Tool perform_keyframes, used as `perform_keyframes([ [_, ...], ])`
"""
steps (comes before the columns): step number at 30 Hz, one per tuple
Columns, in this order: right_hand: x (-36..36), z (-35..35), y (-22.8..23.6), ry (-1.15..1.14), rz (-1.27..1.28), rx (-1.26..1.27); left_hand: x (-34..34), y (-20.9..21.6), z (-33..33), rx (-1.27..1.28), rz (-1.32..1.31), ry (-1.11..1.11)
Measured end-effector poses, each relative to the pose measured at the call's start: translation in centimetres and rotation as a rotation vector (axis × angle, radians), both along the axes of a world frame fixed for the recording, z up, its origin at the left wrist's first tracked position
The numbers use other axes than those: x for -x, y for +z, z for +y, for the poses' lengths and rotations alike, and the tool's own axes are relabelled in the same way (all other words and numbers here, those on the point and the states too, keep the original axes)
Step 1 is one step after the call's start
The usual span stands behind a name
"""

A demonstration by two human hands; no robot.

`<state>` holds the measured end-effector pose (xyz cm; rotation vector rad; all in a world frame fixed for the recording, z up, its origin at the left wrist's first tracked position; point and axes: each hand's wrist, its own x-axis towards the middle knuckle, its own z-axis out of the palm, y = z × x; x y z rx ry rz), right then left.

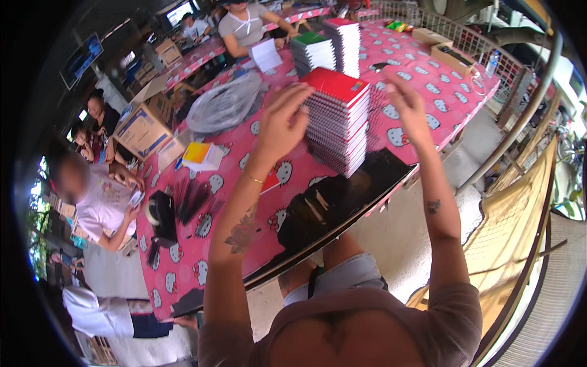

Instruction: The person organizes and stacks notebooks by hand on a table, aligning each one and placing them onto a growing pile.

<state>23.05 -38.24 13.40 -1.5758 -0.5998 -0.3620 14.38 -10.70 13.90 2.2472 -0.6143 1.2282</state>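
Note:
A tall stack of spiral-bound notebooks (343, 122) with a red cover on top stands near the table's front edge, partly over a black worn patch (299, 211). My left hand (284, 119) is at the stack's upper left side, its fingers apart and bent; whether they touch the notebooks I cannot tell. To the right of the stack, my right hand (406, 109) is raised with fingers spread, holding nothing and apart from the notebooks. Something red (270, 181) lies flat beside my left forearm, partly hidden by it.
Behind are a green-topped notebook stack (313, 52) and another stack (343, 46). Leftward lie a clear plastic bag (226, 104), a yellow-topped pad (200, 156), black coils (191, 202) and a tape dispenser (162, 220). Several people sit around the pink table (244, 260).

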Motion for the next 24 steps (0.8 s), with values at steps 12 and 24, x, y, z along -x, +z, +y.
perform_keyframes([
  [12,15.5,1.9,-12.9,0.47,-0.362,0.384,18.6,-16.1,1.7,-0.417,0.947,0.199],
  [24,15.1,9.7,-17.4,0.593,-0.061,0.355,20.3,-10.4,12.2,0.362,0.978,0.424],
])
